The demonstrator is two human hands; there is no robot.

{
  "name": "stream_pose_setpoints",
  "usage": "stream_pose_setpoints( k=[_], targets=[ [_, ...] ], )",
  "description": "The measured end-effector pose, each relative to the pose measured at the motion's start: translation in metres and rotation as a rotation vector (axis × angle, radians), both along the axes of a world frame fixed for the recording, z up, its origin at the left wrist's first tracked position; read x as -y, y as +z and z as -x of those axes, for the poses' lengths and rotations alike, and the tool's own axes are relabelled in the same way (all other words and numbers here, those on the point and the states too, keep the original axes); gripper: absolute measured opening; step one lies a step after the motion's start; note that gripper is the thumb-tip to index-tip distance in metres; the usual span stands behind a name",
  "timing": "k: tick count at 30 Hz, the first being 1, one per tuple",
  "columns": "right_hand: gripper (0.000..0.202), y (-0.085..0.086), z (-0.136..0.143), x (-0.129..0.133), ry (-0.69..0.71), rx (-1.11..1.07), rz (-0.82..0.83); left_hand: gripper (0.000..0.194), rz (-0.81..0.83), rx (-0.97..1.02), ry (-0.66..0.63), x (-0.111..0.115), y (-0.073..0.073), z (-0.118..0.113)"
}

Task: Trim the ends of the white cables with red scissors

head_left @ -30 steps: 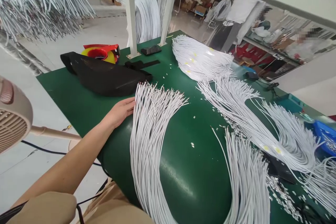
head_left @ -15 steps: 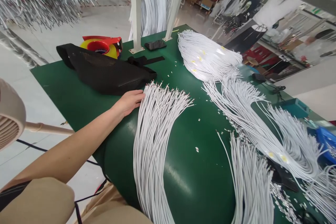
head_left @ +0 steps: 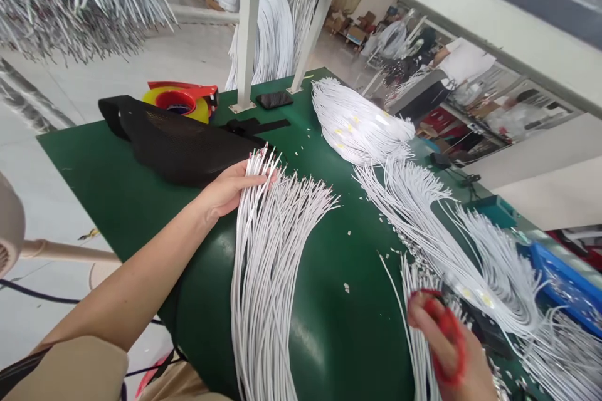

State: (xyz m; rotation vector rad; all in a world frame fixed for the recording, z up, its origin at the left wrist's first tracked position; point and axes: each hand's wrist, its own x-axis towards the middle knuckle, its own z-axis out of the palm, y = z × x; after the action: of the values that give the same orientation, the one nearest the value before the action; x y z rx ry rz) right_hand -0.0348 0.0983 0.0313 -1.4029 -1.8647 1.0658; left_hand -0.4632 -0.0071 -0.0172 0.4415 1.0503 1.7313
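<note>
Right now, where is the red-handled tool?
In the head view, the red-handled tool is at the lower right, blurred, in the person's right hand, in front of a bundle of white wires.

On the table (head_left: pixel 348 338), two posts (head_left: pixel 248 31), one phone (head_left: pixel 274 99), one tape dispenser (head_left: pixel 200 106), one black mesh piece (head_left: pixel 174 144), one teal box (head_left: pixel 504 213) and one blue tray (head_left: pixel 538 259) are counted. Over the table, one left hand (head_left: pixel 230 188) and one right hand (head_left: pixel 463 360) are seen, with one pair of scissors (head_left: pixel 457 332) (blurred). On the table, white wires (head_left: pixel 273 276) are too many to be counted.
</note>
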Motion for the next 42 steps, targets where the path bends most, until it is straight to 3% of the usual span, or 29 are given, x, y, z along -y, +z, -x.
stream_pose_setpoints(
  k=[2,6,9,13,19,29,35,42],
  targets=[
    [0.04,0.008,0.052,-0.006,0.003,0.158,0.022,0.033,-0.026,-0.018,0.034,0.002,0.003,-0.001],
    [0.034,0.022,0.141,-0.005,0.378,0.279,-0.172,0.032,-0.03,-0.043,0.086,0.004,0.008,-0.005],
    [0.031,0.026,0.183,-0.004,0.529,0.268,-0.317,0.035,0.0,-0.052,0.126,0.005,0.01,-0.007],
    [0.033,0.026,0.218,-0.004,0.599,0.313,-0.451,0.039,0.021,-0.036,0.149,0.007,0.009,-0.005],
    [0.019,0.026,0.261,-0.003,0.657,0.476,-0.652,0.036,-0.006,0.058,0.15,0.009,0.01,-0.003],
    [0.01,0.022,0.305,-0.012,0.689,0.601,-1.097,0.031,0.011,0.022,0.326,0.006,0.008,-0.004],
    [0.01,0.027,0.312,-0.013,0.724,0.657,-1.194,0.044,0.027,-0.162,0.455,0.009,0.004,-0.004],
    [0.007,0.029,0.312,-0.018,0.76,0.698,-1.188,0.032,-0.026,-0.051,0.362,0.01,0.011,-0.005]
  ],
)
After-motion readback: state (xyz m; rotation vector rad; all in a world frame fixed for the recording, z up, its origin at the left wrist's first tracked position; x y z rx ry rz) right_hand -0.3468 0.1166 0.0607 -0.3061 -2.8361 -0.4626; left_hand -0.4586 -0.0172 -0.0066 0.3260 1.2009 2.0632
